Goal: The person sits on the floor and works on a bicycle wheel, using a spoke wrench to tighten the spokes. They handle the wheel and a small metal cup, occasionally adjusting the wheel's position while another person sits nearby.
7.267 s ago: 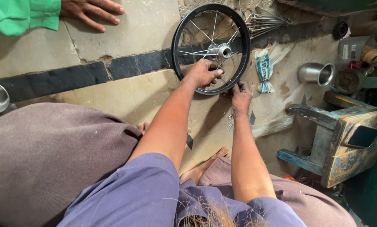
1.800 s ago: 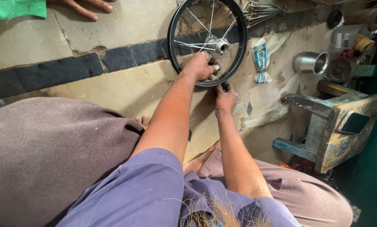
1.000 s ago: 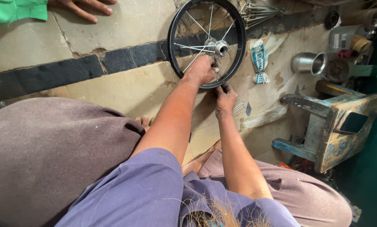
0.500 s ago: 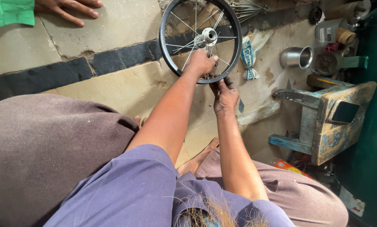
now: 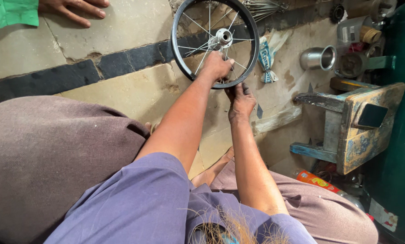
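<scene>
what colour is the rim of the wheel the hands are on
Black, with thin silver spokes and a silver hub; the wheel rim shows in the head view.

Person, head-camera view. A short-sleeved shirt point(image 5: 143, 203) of muted blue-violet cloth is worn, creased at the shoulders. Trousers point(image 5: 40, 153) of brownish-grey fabric are worn. Both forearms are left bare. The left hand point(image 5: 217, 67) and right hand point(image 5: 241, 100) are ungloved; no rings or watch are seen.

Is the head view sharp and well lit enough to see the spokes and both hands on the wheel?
Head view: even daylight, no glare; the wheel and its spokes are sharp, left hand and right hand clear. Right edge by the green tank falls into shadow.
</scene>
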